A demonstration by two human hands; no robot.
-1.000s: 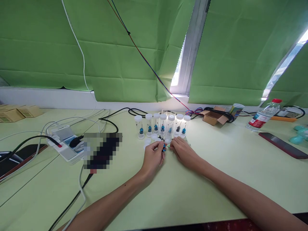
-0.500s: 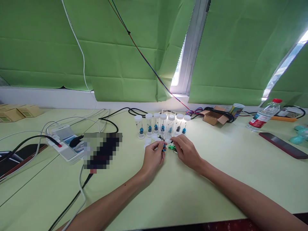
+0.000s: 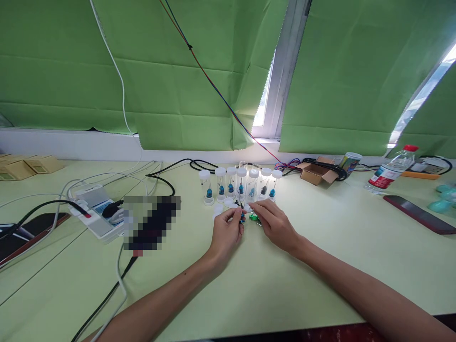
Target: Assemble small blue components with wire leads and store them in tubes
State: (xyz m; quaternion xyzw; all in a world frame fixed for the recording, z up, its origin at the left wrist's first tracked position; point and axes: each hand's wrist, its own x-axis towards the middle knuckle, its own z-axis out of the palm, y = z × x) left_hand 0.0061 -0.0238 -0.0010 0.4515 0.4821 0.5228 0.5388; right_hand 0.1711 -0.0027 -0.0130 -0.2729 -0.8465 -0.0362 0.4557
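Note:
My left hand (image 3: 228, 228) pinches a small blue part with a dark tip (image 3: 242, 218) between thumb and fingers; most of it is hidden. Close by on the right, my right hand (image 3: 274, 218) has its fingertips drawn together beside that part, and what they hold, if anything, cannot be made out. Under its fingers, a small green part (image 3: 253, 217) lies on the table. Behind both hands stands a row of several clear tubes with white caps (image 3: 221, 183), each with a blue or dark piece inside. A few loose white caps (image 3: 218, 209) lie before the tubes.
On the left of the table (image 3: 185, 294) are a white power strip (image 3: 103, 218), cables and a pixelated dark object (image 3: 153, 223). To the right are an open cardboard box (image 3: 317, 175), a can (image 3: 351, 164), a water bottle (image 3: 390, 173) and a dark phone (image 3: 418, 213).
My right hand has shifted slightly left, its fingertips reaching closer to the part in my left hand. My left hand stays in nearly the same place.

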